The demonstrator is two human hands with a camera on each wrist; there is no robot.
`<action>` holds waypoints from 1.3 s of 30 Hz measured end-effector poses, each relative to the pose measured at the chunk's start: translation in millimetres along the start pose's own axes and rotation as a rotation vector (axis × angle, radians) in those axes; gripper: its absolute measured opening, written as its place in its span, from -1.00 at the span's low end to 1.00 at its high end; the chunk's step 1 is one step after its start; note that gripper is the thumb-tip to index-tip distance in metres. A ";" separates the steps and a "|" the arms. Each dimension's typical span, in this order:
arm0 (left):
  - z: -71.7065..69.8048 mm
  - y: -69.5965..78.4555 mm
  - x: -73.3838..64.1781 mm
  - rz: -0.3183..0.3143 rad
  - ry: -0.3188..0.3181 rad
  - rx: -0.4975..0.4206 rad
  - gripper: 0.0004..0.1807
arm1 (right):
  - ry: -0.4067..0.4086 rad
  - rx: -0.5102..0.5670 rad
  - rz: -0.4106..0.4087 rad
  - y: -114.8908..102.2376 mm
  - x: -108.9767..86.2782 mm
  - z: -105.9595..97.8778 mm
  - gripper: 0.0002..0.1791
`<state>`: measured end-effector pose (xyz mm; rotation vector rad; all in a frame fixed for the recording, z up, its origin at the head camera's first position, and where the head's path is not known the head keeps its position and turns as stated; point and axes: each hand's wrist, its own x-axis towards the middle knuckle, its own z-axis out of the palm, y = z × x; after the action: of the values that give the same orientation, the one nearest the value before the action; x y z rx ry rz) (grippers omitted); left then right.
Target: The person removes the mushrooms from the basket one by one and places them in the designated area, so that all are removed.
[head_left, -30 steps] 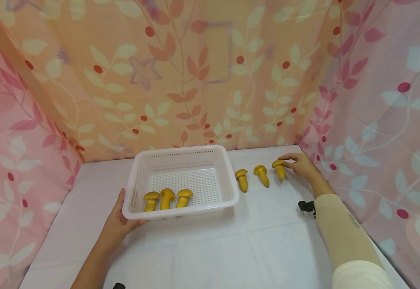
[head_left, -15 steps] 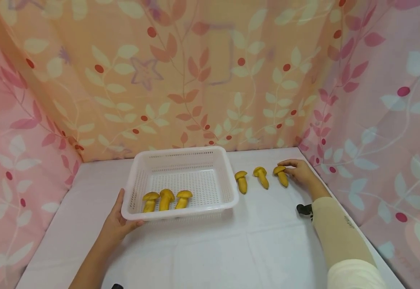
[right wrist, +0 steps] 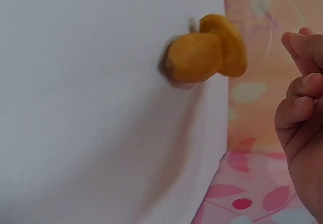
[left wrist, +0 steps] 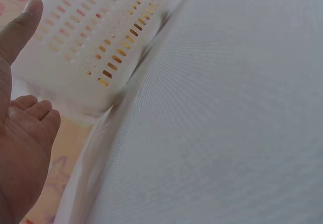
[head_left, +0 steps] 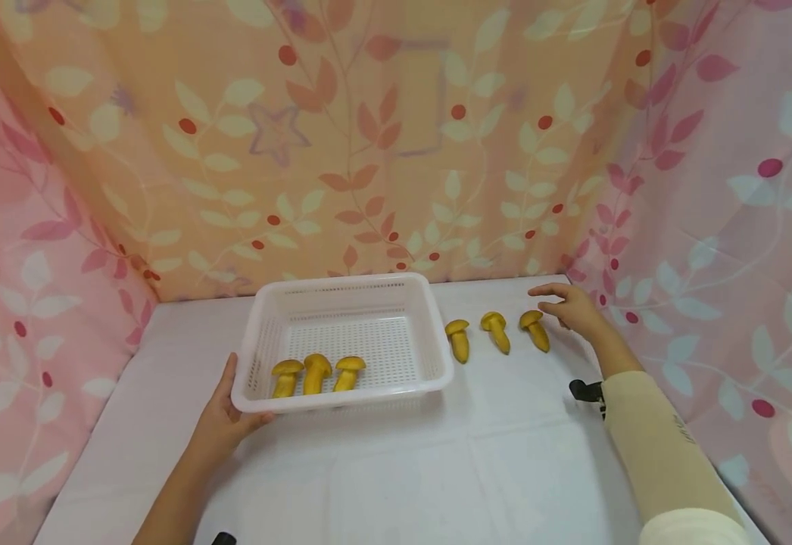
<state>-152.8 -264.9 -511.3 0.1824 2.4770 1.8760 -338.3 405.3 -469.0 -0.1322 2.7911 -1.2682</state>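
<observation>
Rightmost mushroom: it lies on the table [head_left: 396, 477], right of centre in the head view, just below the fingertips of the right hand [head_left: 572, 309] and apart from them.
Long axis: slanted, cap to the upper left, stem tip to the lower right; in the right wrist view the cap faces the fingers.
Nearer hand: the right; the left hand [head_left: 222, 424] is well apart, left of centre.
Right fingers: thumb and index extend with a gap between, the others bend loosely; they hold nothing.
Left fingers: spread wide about the basket's near left corner, thumb at the front rim; how firmly they press I cannot tell.
Loose neighbours: the middle mushroom [head_left: 496, 333] and the left mushroom [head_left: 460, 344], the latter just beside the basket [head_left: 440, 333].
In the basket: three mushrooms [head_left: 316, 375] along the front wall.
Shapes: domed brownish-yellow caps, smooth tapering stems.
Materials: white, apparently plastic basket with slotted walls; pale creased cloth; leaf-printed curtain [head_left: 396, 189].
</observation>
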 end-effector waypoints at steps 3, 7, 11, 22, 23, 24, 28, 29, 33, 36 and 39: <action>-0.2 0.6 -1.2 0.000 0.001 -0.007 0.35 | 0.007 -0.017 -0.012 -25.5 -4.4 -1.9 -0.49; -0.1 3.5 -1.5 0.005 -0.001 0.006 0.36 | 0.023 -0.014 -0.024 -64.2 -14.6 0.9 -0.43; 0.1 5.2 -0.3 0.016 0.001 0.025 0.35 | 0.040 0.015 -0.056 -101.7 -26.3 9.6 -0.44; -0.6 -3.1 0.6 0.031 -0.008 0.002 0.36 | -0.056 0.145 -0.181 -176.5 -47.5 64.1 -0.57; -0.6 -3.5 0.7 0.035 -0.010 0.001 0.36 | -0.064 0.149 -0.200 -182.4 -48.6 69.7 -0.59; -0.6 -3.8 1.1 0.041 -0.014 -0.003 0.36 | -0.071 0.145 -0.219 -188.3 -49.5 75.1 -0.61; 0.3 -5.6 1.8 0.045 -0.027 -0.045 0.36 | -0.112 0.160 -0.257 -209.4 -53.7 95.4 -0.64; 0.5 -6.1 1.8 0.041 -0.029 -0.052 0.36 | -0.119 0.158 -0.256 -214.0 -55.0 100.2 -0.64; 1.0 -6.7 0.9 0.024 -0.021 -0.046 0.36 | -0.131 0.146 -0.262 -226.7 -56.5 117.8 -0.63; 0.8 -6.0 0.6 0.019 -0.014 -0.023 0.35 | -0.135 0.132 -0.279 -233.5 -55.9 128.9 -0.64; 0.2 -5.6 1.1 0.011 -0.012 -0.009 0.35 | -0.166 0.138 -0.283 -240.4 -56.2 138.2 -0.63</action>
<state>-154.3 -266.1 -516.7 0.2071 2.4647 1.8847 -256.8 150.6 -376.6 -0.6126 2.6009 -1.4282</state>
